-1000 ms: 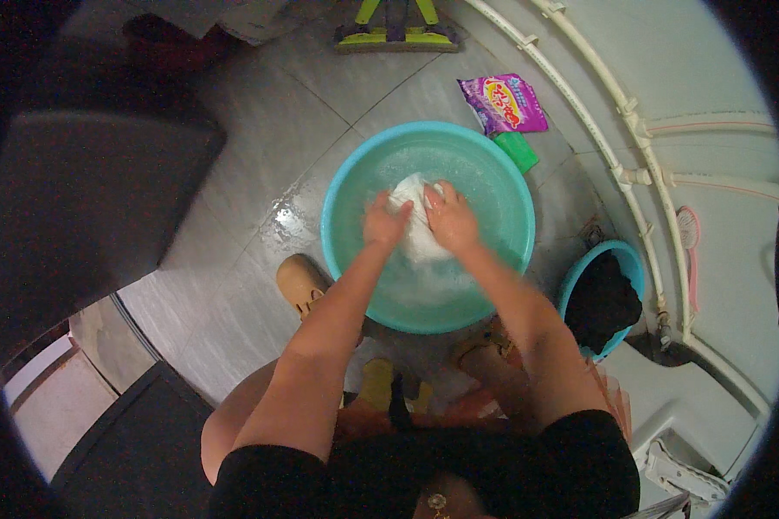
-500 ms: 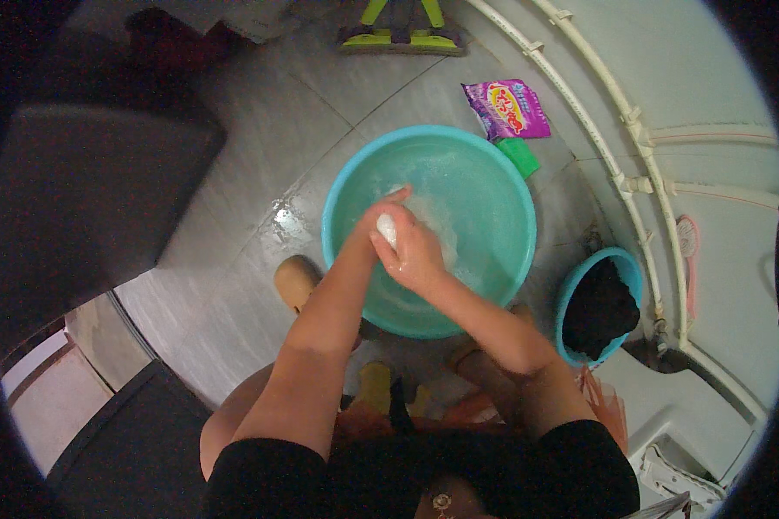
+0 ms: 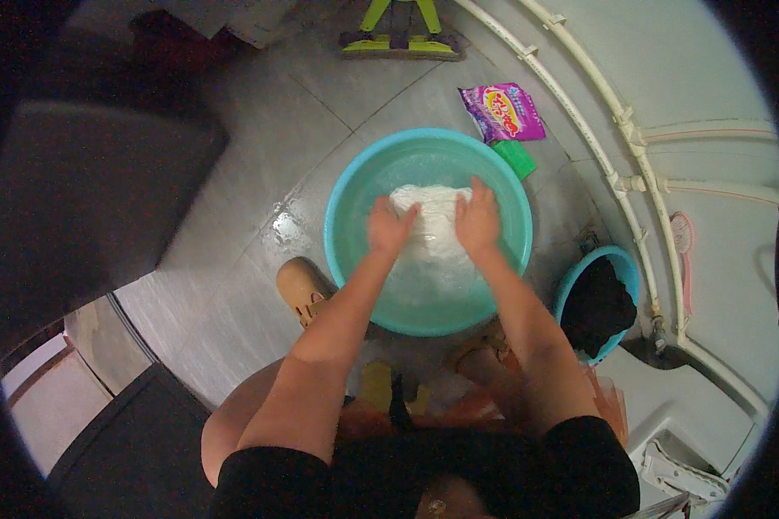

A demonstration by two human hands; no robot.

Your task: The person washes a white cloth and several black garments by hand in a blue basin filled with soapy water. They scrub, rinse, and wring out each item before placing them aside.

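A wet white cloth lies spread in the middle of a turquoise basin, partly under cloudy water. At its left side my left hand grips the cloth, the thumb on top and the other fingers slightly blurred. My right hand has the right side in the same way, thumb inward and fingers pointing to the far rim. The undersides of both hands are hidden.
Beyond the basin's right rim lie a green block and a purple packet. A small blue tub holds dark cloth at right, near white wall pipes. A tan shoe stands left; a green mop is at the far end.
My hands, which were clasped together around the bunched white cloth at the basin's left, have moved apart. The cloth now spreads out flat between them in the water.
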